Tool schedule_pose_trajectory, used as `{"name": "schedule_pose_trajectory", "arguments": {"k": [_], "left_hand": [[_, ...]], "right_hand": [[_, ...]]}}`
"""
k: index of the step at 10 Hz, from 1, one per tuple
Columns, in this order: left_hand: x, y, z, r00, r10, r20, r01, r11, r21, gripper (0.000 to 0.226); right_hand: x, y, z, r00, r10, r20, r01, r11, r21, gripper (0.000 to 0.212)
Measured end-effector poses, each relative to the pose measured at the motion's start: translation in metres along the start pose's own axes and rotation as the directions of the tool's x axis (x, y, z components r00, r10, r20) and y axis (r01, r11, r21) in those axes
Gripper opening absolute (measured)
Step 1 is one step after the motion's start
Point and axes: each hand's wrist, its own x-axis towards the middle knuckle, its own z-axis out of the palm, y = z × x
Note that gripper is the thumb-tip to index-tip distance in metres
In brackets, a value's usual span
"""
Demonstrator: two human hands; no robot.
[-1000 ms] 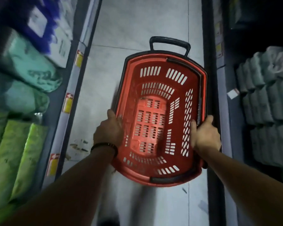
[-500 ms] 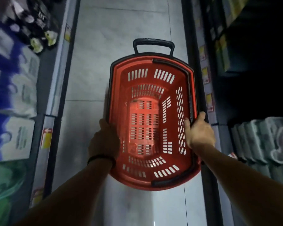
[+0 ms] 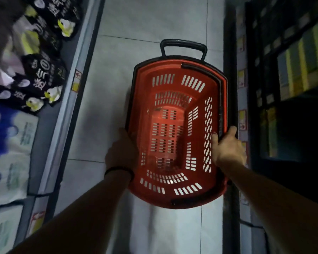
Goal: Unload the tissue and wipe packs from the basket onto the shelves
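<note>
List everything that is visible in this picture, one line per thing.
basket: one, red, empty, held over the floor
handle: one, black, basket's far end
black packs: several, white print, upper left shelf
blue-and-white packs: several, lower left shelf
boxes: several, yellowish, right shelf
price tags: several, yellow-red, shelf edges
floor: grey tiles, middle
wristband: one, black, left wrist
left hand: one, grips basket's left rim
right hand: one, grips basket's right rim

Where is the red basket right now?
The red basket is centre-right in the head view, held over the tiled floor by the left hand and right hand at its side rims, nearer the dark right-hand shelves.
</note>
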Motion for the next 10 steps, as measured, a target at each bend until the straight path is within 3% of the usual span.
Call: {"name": "schedule_pose_trajectory", "arguments": {"k": [5,7,8,9,10], "left_hand": [[0.205,0.159,-0.041,0.999,0.022,-0.028,-0.024,0.998,-0.061,0.037],[0.223,0.175,-0.046,1.000,0.010,0.008,-0.009,0.997,-0.077,0.043],[0.225,0.175,-0.047,0.998,-0.001,0.057,0.009,0.990,-0.141,0.042],[0.231,0.176,-0.055,0.979,0.003,0.204,0.038,0.980,-0.196,0.064],[0.223,0.195,-0.096,0.966,-0.048,0.254,0.128,0.942,-0.310,0.086]], "right_hand": [[0.206,-0.148,-0.062,0.997,0.040,-0.061,-0.045,0.995,-0.087,0.070],[0.228,-0.158,-0.070,0.999,0.038,-0.016,-0.040,0.993,-0.108,0.066],[0.230,-0.160,-0.085,0.997,-0.025,0.078,0.034,0.991,-0.127,0.071],[0.237,-0.164,-0.106,0.967,0.008,0.256,0.007,0.998,-0.056,0.085],[0.233,-0.181,-0.136,0.962,-0.030,0.273,0.060,0.993,-0.104,0.096]]}}
